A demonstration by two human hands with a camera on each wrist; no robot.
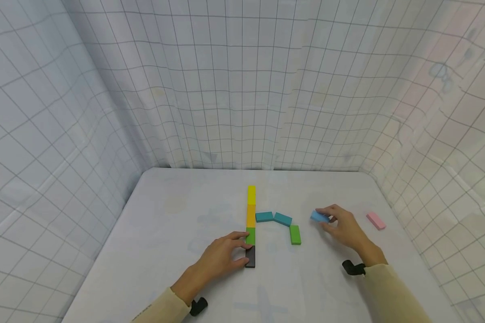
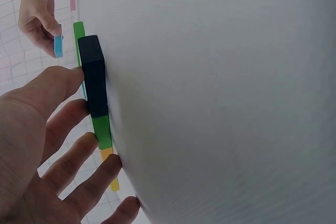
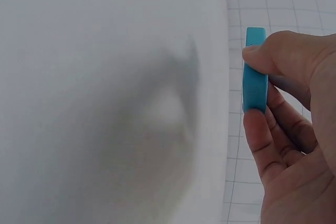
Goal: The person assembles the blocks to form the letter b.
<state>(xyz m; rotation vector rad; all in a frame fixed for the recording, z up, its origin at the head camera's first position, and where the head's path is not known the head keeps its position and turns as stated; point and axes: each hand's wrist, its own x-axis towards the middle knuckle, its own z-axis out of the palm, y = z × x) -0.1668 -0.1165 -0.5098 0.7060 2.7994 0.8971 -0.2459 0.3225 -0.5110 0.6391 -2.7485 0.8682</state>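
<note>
A straight column of blocks runs away from me on the table: a black block (image 1: 250,257), a green block (image 1: 251,235), an orange block (image 1: 251,216) and a yellow block (image 1: 252,195). My left hand (image 1: 222,255) lies along its left side, fingers extended, touching the black and green blocks. Branching right from the orange one are two teal blocks (image 1: 264,217), the second angled, then another green block (image 1: 295,235). My right hand (image 1: 343,226) pinches a light blue block (image 3: 255,90) between thumb and fingers, held above the table.
A pink block (image 1: 376,220) lies to the right of my right hand. The white table (image 1: 165,233) is enclosed by white grid-patterned curtains (image 1: 238,89) at the back and both sides.
</note>
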